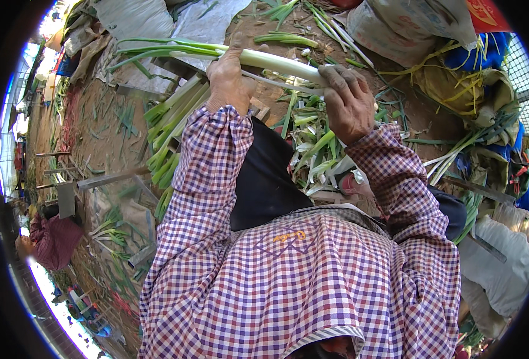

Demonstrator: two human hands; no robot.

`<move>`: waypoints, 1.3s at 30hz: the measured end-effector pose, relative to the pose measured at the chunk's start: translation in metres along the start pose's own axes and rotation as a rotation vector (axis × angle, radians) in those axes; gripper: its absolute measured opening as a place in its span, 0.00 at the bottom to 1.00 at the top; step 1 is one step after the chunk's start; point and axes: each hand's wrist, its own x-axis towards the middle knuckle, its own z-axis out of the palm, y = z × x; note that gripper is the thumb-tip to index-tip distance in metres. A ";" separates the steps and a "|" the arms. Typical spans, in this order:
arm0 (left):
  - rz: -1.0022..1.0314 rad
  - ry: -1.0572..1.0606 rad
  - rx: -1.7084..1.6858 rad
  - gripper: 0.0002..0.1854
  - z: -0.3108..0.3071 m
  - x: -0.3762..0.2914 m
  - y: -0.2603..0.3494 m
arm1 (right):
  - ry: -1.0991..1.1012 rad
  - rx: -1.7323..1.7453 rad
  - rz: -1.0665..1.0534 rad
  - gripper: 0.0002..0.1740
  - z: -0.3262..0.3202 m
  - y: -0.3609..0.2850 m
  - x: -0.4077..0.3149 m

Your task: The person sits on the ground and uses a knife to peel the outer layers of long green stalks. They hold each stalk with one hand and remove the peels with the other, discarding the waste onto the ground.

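My left hand (231,74) is closed around a long green onion (282,64) where its white stalk turns to green leaves. The leaves stretch out to the left of the fist. At the stalk's right end, my right hand (347,96) grips the white part with curled fingers. A thin pale strip, seemingly a loose outer layer, hangs below the stalk between both hands. Beside my left forearm lies a stack of green onions (168,130) on a metal rack. Trimmed leaves and peelings (316,139) are heaped on the ground below my right hand.
White woven sacks (394,27) and a tan sack with yellow straps (448,89) stand at the upper right. A metal bar (111,178) juts out at the left. Loose green onions (111,231) lie on the ground. Another person's sleeve (55,242) shows at the far left.
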 end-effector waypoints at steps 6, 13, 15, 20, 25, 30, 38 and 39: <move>-0.747 0.204 -1.243 0.21 -0.010 0.012 0.028 | -0.190 0.182 -0.290 0.12 -0.025 -0.011 -0.011; -0.626 0.452 -1.159 0.25 -0.009 0.016 0.038 | -0.737 0.031 0.511 0.16 -0.050 0.008 -0.096; -0.621 0.483 -1.125 0.24 -0.006 0.009 0.043 | -0.448 0.077 0.520 0.21 -0.067 -0.004 -0.080; -0.698 0.399 -1.122 0.23 -0.004 0.014 0.041 | -0.151 -0.230 0.290 0.25 -0.052 -0.008 -0.017; -0.667 0.409 -1.081 0.17 -0.002 0.015 0.040 | -0.340 -0.357 0.291 0.21 -0.021 0.000 -0.018; -0.630 0.404 -1.093 0.15 -0.001 0.011 0.051 | -0.427 -0.330 0.314 0.19 -0.014 -0.003 -0.022; -0.581 0.101 -1.281 0.10 -0.007 0.010 0.046 | -0.287 0.280 0.838 0.10 -0.013 0.011 -0.033; -0.563 0.071 -1.281 0.09 -0.007 0.010 0.048 | -0.265 0.381 0.904 0.10 -0.012 0.013 -0.037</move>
